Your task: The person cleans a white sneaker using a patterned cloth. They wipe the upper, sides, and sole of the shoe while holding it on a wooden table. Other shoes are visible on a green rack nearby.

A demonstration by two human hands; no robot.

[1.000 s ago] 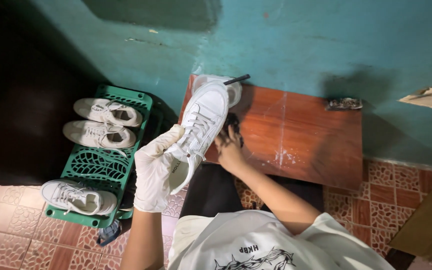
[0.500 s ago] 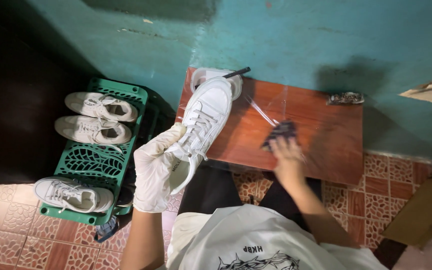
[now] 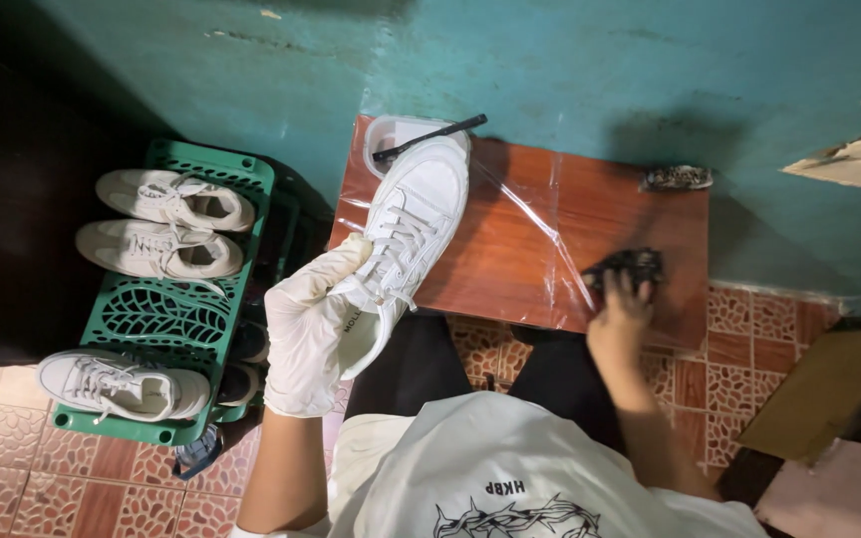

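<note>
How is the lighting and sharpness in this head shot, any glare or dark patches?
Head view: sharp, evenly lit centre; glare streaks on the plastic sheet over the table; deep shadow at left beside the green crate; white shoe in the gloved left hand bright but detailed; right hand slightly soft.

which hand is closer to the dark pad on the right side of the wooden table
Right. The bare right hand rests its fingertips on the dark pad near the table's front edge. The gloved left hand is far across, gripping the white sneaker.
</note>
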